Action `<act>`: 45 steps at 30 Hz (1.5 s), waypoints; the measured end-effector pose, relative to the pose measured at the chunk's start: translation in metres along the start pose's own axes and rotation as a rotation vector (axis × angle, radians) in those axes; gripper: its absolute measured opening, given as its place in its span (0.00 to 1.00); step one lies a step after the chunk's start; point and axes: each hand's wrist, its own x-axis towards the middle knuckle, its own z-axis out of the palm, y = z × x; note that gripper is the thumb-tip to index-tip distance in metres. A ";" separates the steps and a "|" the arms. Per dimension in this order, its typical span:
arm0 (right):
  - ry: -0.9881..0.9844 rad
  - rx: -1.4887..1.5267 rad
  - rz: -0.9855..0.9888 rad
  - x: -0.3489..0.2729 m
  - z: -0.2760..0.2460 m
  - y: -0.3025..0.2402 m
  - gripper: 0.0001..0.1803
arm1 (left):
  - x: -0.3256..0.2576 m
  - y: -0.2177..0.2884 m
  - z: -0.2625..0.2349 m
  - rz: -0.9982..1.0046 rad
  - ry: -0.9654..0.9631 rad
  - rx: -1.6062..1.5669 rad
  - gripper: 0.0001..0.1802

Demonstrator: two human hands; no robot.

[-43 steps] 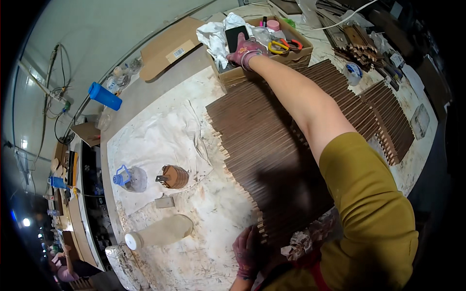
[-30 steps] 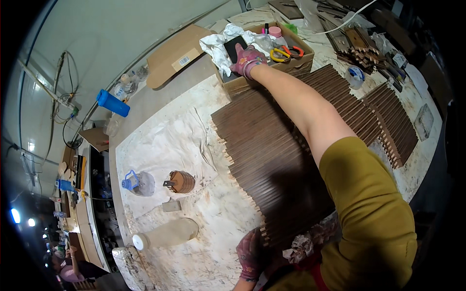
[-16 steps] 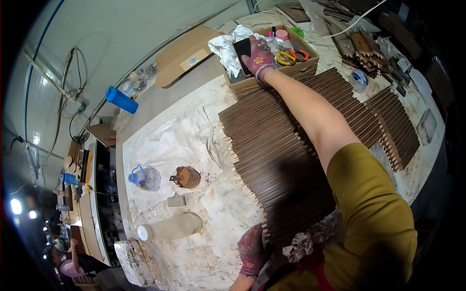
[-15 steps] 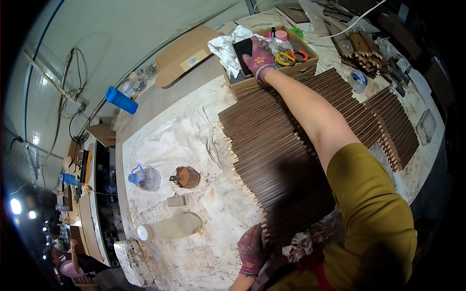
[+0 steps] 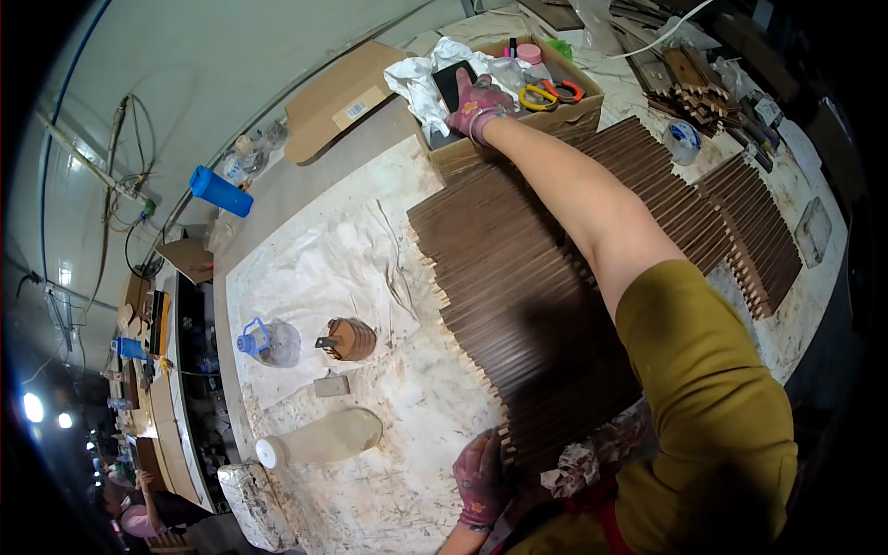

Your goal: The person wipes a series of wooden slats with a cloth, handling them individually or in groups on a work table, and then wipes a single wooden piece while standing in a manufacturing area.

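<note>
My right hand (image 5: pixel 479 104), in a pink patterned glove, reaches into a cardboard box (image 5: pixel 587 118) at the far side. One finger is stretched onto a black smartphone (image 5: pixel 450 90), which lies against crumpled white wrapping (image 5: pixel 412 88). The hand does not close around it. My left hand (image 5: pixel 481 476), gloved alike, rests at the near corner of the dark brown wooden strips (image 5: pixel 509 305), its fingers loosely bent and touching the strip ends; part of it is in shadow. Yellow-handled and orange-handled scissors (image 5: pixel 538 96) sit in the box beside my right hand.
Left of the strips are a cloudy bottle (image 5: pixel 324 437), a small block (image 5: pixel 331 386), a round wooden piece with a brush-like handle (image 5: pixel 351 339) and a blue-capped bottle (image 5: pixel 276 342). More ribbed strips (image 5: pixel 754 222) lie right. A blue bottle (image 5: pixel 220 191) stands farther left. Another person (image 5: pixel 139 513) sits lower left.
My right hand has shifted slightly toward the phone, and a finger now extends over its dark face. The whole view has moved a little. My left hand stays at the strip corner.
</note>
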 end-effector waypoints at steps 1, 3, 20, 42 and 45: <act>-0.001 -0.004 -0.010 0.001 0.001 0.000 0.51 | 0.000 0.000 0.000 -0.005 -0.002 -0.006 0.31; -0.004 -0.012 -0.029 0.001 0.003 0.001 0.51 | -0.002 -0.003 0.002 -0.019 -0.019 -0.018 0.31; 0.436 0.716 -0.333 -0.031 -0.008 0.043 0.34 | -0.003 0.003 -0.005 -0.001 -0.029 0.087 0.30; -0.151 0.279 -0.473 -0.532 -0.114 0.224 0.29 | -0.007 0.008 -0.008 0.060 0.051 0.057 0.31; -0.481 -0.100 -0.564 -0.562 -0.067 0.234 0.30 | -0.005 0.011 -0.011 0.062 0.045 0.043 0.31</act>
